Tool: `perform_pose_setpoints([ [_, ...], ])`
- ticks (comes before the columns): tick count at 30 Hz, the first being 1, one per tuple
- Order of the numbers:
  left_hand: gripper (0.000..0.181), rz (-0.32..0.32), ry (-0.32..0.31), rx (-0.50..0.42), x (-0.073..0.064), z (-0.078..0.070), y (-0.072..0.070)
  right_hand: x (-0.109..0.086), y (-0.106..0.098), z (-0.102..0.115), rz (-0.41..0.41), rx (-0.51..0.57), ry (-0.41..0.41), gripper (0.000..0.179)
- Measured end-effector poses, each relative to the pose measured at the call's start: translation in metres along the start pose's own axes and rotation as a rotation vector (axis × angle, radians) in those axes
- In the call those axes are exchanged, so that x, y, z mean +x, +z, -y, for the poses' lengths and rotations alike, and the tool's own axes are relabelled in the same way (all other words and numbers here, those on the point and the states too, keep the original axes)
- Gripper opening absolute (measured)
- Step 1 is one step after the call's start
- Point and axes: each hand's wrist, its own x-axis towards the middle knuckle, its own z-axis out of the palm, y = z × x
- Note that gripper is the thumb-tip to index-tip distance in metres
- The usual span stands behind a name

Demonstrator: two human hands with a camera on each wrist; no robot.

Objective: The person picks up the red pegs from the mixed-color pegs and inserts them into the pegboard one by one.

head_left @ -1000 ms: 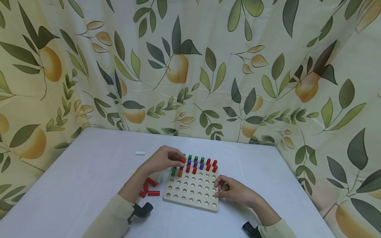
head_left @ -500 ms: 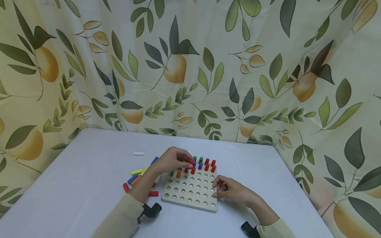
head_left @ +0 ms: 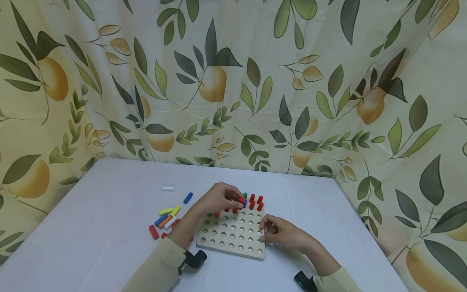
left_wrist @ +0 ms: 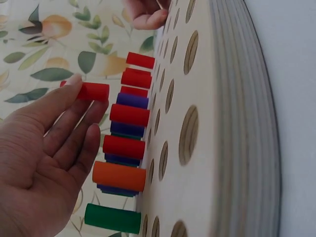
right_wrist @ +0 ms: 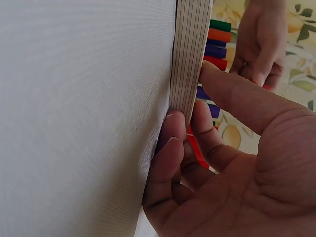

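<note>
My left hand (head_left: 218,198) pinches a red peg (left_wrist: 96,91) between thumb and fingers, above the back rows of a wooden pegboard (head_left: 236,250). In the left wrist view that peg is apart from the standing pegs. Green, purple, red and orange pegs stand in the board's far rows, among them an orange peg (left_wrist: 118,176) and a green peg (left_wrist: 113,218); my left hand hides some in the head view. My right hand (head_left: 286,233) grips the board's right edge, its thumb on the top face and its fingers curled against the side.
Loose pegs lie left of the board, partly behind my left forearm: a blue peg (head_left: 187,198), a yellow peg (head_left: 166,211), a red peg (head_left: 153,232) and several others. A white peg (head_left: 168,188) lies farther back on the white table (head_left: 109,211). Behind hangs a leaf-patterned curtain (head_left: 204,121).
My left hand has moved right along the back rows with the red peg, uncovering more loose pegs at the left. The right hand has stayed at the board's edge.
</note>
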Motion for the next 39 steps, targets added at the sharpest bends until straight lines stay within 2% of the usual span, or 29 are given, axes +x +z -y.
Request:
perform_pose_setpoints([
  [4, 0.016, 0.007, 0.000, -0.006, 0.003, -0.002, 0.005, 0.000, 0.000, -0.001, -0.001, 0.004, 0.001, 0.031],
  [9, 0.015, -0.006, -0.032, -0.011, 0.007, -0.005, 0.011, 0.000, 0.000, -0.001, -0.006, -0.008, 0.002, 0.031],
  [15, 0.013, -0.037, -0.109, -0.008, 0.011, -0.008, 0.015, 0.000, 0.001, 0.001, -0.007, -0.019, -0.002, 0.030],
  [22, 0.015, -0.024, -0.204, -0.011, 0.010, -0.014, 0.018, 0.001, 0.001, 0.001, -0.006, -0.024, 0.006, 0.030],
  [28, 0.013, -0.002, -0.192, -0.004, 0.010, -0.009, 0.024, -0.001, -0.001, 0.000, -0.008, -0.017, 0.011, 0.030],
  [34, 0.012, 0.021, -0.152, -0.002, 0.011, -0.005, 0.028, -0.002, -0.001, -0.002, -0.009, -0.013, 0.007, 0.029],
  [39, 0.012, 0.001, -0.163, 0.016, 0.012, -0.005, 0.028, -0.002, -0.001, -0.001, -0.007, -0.006, -0.010, 0.030],
])
